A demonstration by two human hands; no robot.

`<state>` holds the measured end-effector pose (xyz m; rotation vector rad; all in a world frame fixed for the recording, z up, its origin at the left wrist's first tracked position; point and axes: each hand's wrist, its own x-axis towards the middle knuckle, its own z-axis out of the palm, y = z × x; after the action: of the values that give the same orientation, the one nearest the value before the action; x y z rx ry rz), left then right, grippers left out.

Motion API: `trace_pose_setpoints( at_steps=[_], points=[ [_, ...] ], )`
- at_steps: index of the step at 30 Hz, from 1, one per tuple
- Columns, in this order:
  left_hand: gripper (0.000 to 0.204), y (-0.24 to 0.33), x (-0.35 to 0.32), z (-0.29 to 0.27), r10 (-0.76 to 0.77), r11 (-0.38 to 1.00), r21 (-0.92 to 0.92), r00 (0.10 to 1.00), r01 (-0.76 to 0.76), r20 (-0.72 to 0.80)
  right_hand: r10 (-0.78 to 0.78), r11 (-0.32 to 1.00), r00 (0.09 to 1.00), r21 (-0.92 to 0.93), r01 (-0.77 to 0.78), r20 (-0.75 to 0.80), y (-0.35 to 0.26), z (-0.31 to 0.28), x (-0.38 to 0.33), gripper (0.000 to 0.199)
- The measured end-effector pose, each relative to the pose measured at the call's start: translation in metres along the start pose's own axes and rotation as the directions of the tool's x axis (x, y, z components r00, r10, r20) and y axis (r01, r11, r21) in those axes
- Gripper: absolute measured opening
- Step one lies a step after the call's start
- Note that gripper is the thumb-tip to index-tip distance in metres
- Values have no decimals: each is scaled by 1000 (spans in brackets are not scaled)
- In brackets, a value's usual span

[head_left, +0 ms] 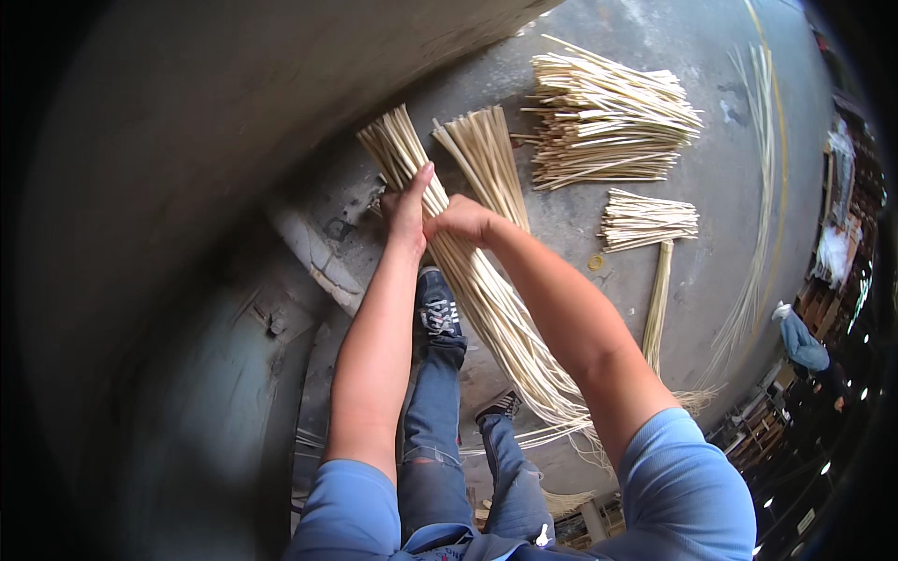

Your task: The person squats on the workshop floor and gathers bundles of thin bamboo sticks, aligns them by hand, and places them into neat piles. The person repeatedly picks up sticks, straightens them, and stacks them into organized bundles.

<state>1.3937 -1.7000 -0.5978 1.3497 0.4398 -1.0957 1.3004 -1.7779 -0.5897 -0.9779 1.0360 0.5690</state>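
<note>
A long bundle of pale rattan canes (500, 309) slants from the upper left, near the wall, down toward the lower right. Round its upper part my left hand (406, 208) is wrapped, the thumb lying along the canes. Just below and to the right, my right hand (458, 220) is closed on the same bundle, its fingers partly hidden. The cut ends of the canes stick out above both hands, while the far ends trail loosely on the floor. Beside it on the right lies a second cane bundle (486, 164).
A big pile of cut canes (608, 117) lies at the upper right, with a smaller pile (648, 221) and a thin bundle (659, 304) below. Loose long strands (762, 187) stretch along the right. A bare wall (215, 112) rises at left. Another person (803, 338) is at far right.
</note>
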Motion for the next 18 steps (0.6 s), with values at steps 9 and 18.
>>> trace_pose_setpoints(
  at_steps=[9, 18],
  points=[
    [54, -93, -167, 19, -55, 993, 106, 997, 48, 60, 71, 989, 992, -120, -83, -101, 118, -8, -156, 57],
    [55, -208, -360, 54, -104, 978, 204, 954, 46, 281, 4, 1000, 992, 19, -1, -126, 263, -33, -348, 51]
  ],
)
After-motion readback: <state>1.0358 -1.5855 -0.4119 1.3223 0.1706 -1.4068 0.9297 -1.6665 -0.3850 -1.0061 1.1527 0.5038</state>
